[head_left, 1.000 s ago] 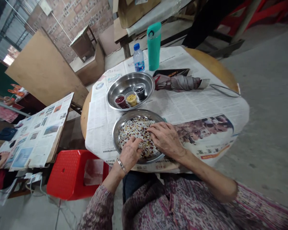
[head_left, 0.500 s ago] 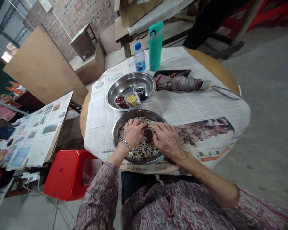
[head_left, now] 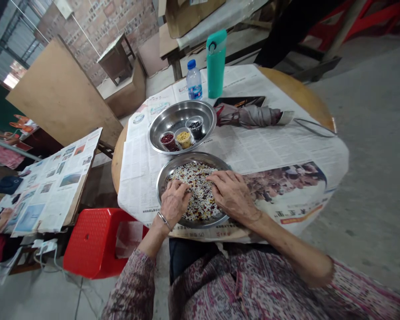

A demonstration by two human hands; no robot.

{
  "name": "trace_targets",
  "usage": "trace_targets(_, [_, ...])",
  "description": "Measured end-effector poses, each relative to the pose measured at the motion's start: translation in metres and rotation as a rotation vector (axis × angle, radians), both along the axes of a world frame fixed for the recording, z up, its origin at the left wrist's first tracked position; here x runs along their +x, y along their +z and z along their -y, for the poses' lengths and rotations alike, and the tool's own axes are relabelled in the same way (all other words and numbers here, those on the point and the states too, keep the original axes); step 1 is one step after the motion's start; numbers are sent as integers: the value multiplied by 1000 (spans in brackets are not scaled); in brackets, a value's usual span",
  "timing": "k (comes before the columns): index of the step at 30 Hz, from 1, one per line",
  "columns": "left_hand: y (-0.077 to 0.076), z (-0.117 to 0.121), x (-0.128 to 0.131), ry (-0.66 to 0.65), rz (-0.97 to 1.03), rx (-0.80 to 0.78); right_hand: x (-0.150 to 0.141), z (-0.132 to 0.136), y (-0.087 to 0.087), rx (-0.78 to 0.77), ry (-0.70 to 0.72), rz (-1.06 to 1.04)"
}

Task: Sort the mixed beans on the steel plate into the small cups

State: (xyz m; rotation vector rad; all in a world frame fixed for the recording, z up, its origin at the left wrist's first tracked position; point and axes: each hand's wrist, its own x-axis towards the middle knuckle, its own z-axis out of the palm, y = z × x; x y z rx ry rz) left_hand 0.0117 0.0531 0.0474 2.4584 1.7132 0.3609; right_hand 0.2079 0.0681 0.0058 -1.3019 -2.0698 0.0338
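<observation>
A shallow steel basin point(head_left: 160, 174) in front of me holds a mix of white grains point(head_left: 200, 195) with yellow, dark red and black beans among them. My left hand point(head_left: 175, 202), with a silver bangle at its wrist, is over the basin's left side, fingers apart and tips at the grains. Over the right side, my right hand point(head_left: 232, 194) is bent with its fingers close together. Whatever its fingertips hold, if anything, is hidden. Behind stands a second steel basin point(head_left: 160, 121) with a cup of red beans point(head_left: 168, 141), a cup of yellow beans point(head_left: 184, 139) and a cup of black beans point(head_left: 196, 129).
Newspaper point(head_left: 233, 151) covers the round table. At the back stand a water bottle point(head_left: 194, 80) and a teal flask point(head_left: 216, 64). A folded umbrella point(head_left: 253, 116) lies by a dark flat object point(head_left: 256, 101). A red stool point(head_left: 93, 240) is at left, near another person's hand point(head_left: 6, 215).
My left hand has moved left and toward me, away from my right fingertips, uncovering grains in the middle. My right hand has barely moved.
</observation>
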Motion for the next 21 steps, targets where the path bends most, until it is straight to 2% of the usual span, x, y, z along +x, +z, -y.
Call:
trace_targets(6, [-4,13,15,-110,34,-67,0,0,2,-11,14,-5])
trace_targets(12, [-5,0,13,-50,138,-8,0,-1,1,12,16,-7])
trace_targets(16, [-2,-9,11,-12,113,-77,0,-1,3,19,19,-1])
trace_targets(21, [8,-22,10,-24,128,-48,0,0,5,17,25,3])
